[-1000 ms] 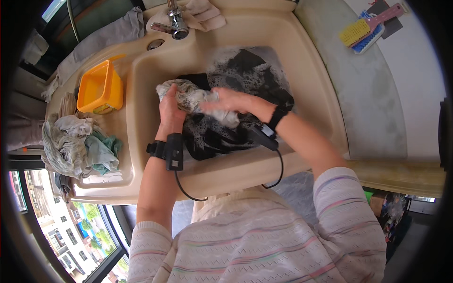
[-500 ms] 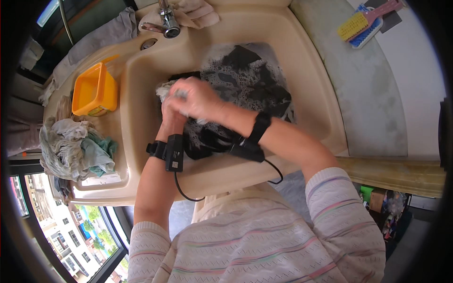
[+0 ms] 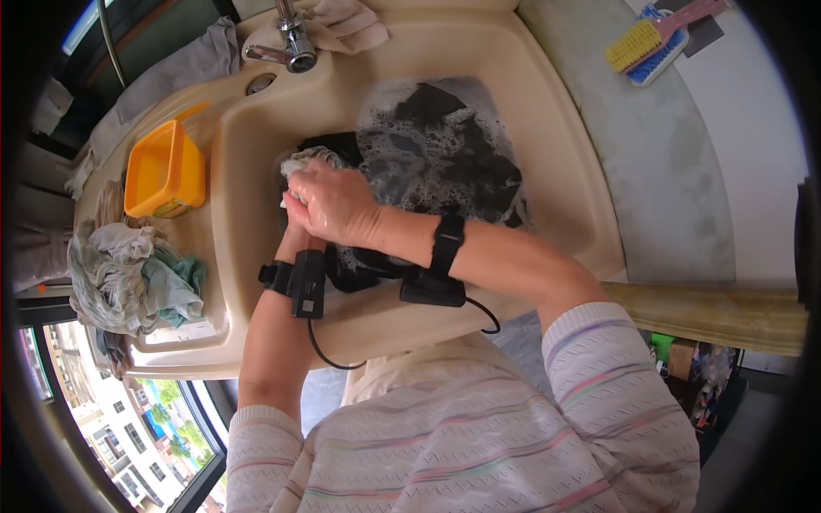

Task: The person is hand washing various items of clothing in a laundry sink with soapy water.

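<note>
Over the left part of the sink basin, my two hands are pressed together on a wet whitish cloth (image 3: 315,157). My right hand (image 3: 335,203) is closed, its fingers curled over the cloth and over my left hand. My left hand (image 3: 297,224) lies underneath, closed around the cloth, its fingers mostly covered by the right. A bunched part of the cloth sticks out beyond my knuckles. Dark clothes (image 3: 479,167) soak in foamy water around and below my hands.
The beige sink (image 3: 564,145) has a chrome faucet (image 3: 295,43) at the back. On its left ledge stand a yellow-orange plastic box (image 3: 182,175) and a heap of whitish and green cloths (image 3: 120,274). Scrub brushes (image 3: 637,47) rest on the counter at far right.
My right hand has come down and a little left, closing over the left hand and cloth. The left hand stays nearly in place; the whole view has shifted slightly.
</note>
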Tool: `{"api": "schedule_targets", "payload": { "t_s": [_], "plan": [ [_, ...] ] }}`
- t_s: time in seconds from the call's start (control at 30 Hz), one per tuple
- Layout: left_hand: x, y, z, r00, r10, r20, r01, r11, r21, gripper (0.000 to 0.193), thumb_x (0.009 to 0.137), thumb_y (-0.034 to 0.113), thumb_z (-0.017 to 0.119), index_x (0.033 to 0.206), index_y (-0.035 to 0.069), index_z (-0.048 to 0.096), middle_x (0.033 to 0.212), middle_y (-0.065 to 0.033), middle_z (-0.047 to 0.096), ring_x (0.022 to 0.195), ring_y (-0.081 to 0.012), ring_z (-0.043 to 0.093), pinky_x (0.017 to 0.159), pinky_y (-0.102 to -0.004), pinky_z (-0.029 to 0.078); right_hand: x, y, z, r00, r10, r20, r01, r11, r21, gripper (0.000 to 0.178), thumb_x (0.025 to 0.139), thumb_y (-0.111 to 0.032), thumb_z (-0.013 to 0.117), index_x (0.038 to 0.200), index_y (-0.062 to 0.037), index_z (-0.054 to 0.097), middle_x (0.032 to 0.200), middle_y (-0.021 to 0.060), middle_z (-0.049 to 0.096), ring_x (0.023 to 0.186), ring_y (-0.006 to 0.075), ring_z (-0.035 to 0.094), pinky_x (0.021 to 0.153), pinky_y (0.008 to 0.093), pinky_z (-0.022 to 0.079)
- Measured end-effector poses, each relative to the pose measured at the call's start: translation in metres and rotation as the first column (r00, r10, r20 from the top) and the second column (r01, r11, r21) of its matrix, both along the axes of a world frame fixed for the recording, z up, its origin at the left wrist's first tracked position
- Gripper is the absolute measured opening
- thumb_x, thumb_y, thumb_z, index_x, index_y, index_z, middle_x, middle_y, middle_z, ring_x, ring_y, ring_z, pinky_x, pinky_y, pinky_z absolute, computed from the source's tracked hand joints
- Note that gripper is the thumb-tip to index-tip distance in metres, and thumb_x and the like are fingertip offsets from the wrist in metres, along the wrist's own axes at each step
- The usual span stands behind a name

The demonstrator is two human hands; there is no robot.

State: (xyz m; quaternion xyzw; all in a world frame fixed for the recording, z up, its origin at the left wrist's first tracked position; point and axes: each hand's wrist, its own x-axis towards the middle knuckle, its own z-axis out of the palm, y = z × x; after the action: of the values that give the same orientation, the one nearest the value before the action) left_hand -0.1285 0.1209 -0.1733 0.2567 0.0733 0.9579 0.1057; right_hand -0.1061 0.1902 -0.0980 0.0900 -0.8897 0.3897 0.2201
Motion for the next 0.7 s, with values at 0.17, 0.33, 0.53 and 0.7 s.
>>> {"api": "schedule_targets", "payload": {
  "t_s": [0.17,0.33,0.53,0.7],
  "plan": [
    [-0.014,0.007,0.023,0.812,0.165,0.559,0.314,0.684,-0.659,0.019,0.083,0.012,0.052,0.100,0.004,0.049,0.093,-0.0073,0.056,0.090,-0.0215,0.057,0.073,-0.0347,0.049,-0.030,0.055,-0.030,0.922,-0.234,0.309,0.223,0.972,0.072,0.028,0.080,-0.034,0.050,0.075,-0.0082,0.058,0.073,0.0170,0.059,0.071,0.0386,0.056,0.061,0.0460,0.045],
    [0.001,0.007,0.051,0.879,-0.078,0.470,0.467,0.337,-0.818,0.032,0.082,0.025,0.058,0.105,0.004,0.052,0.095,-0.0095,0.060,0.084,-0.0217,0.059,0.071,-0.0353,0.048,-0.023,0.188,-0.048,0.680,-0.387,0.623,-0.050,0.823,0.566,0.029,0.078,-0.036,0.051,0.094,-0.0157,0.063,0.096,0.0097,0.062,0.094,0.0292,0.058,0.078,0.0427,0.045],
    [-0.007,-0.003,0.045,0.907,-0.043,0.418,0.416,0.234,-0.879,0.038,0.079,0.027,0.060,0.107,0.001,0.054,0.089,-0.0098,0.061,0.078,-0.0180,0.060,0.066,-0.0301,0.047,-0.036,0.160,-0.054,0.678,-0.188,0.710,-0.215,0.874,0.436,0.088,0.058,-0.048,0.072,0.128,-0.0092,0.036,0.120,0.0154,0.051,0.112,0.0323,0.047,0.095,0.0465,0.034],
    [-0.005,-0.005,0.050,0.897,-0.056,0.439,0.441,0.183,-0.878,0.032,0.081,0.025,0.058,0.102,0.002,0.056,0.082,-0.0073,0.061,0.074,-0.0168,0.060,0.064,-0.0276,0.046,-0.023,0.132,-0.114,0.383,-0.248,0.890,-0.437,0.800,0.411,0.060,0.066,-0.027,0.069,0.115,-0.0004,0.047,0.118,0.0172,0.052,0.113,0.0330,0.046,0.096,0.0519,0.029]
  ]
}}
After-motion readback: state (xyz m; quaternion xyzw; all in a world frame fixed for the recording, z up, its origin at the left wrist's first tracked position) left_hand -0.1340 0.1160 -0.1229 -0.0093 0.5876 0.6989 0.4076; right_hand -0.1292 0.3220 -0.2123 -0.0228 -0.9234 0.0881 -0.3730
